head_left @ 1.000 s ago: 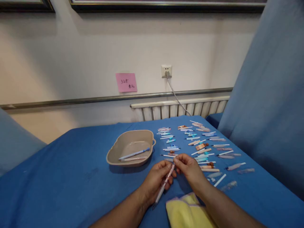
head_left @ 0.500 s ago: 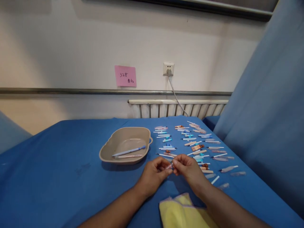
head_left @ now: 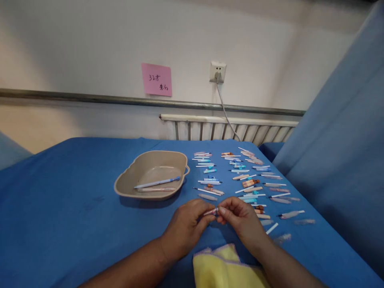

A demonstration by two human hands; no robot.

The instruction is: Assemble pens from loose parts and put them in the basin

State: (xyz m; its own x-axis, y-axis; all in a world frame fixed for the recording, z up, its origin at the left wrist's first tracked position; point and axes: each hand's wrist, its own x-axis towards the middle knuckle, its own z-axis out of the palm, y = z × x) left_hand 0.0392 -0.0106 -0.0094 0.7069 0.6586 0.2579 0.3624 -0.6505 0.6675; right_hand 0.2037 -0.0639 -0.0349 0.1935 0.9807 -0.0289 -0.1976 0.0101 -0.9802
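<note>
My left hand (head_left: 186, 226) is curled round a pink and white pen (head_left: 211, 211), of which only the tip end shows between my fingers. My right hand (head_left: 240, 220) pinches that same tip from the right. Both hands hover just above the blue cloth (head_left: 75, 208), in front of rows of loose pen parts (head_left: 243, 180). A beige tray (head_left: 151, 175) to the left holds a blue pen (head_left: 157, 183) and a pink pen (head_left: 156, 189).
A yellow cloth (head_left: 225, 268) lies at the near edge between my forearms. A blue fabric panel (head_left: 345, 132) rises on the right. Behind the table are a radiator (head_left: 228, 130), a wall socket (head_left: 217, 72) with a cable, and a pink note (head_left: 156, 79).
The pen stood long below my left hand a second ago; now my left hand hides most of it. The camera has tilted, so everything sits a little lower and further left.
</note>
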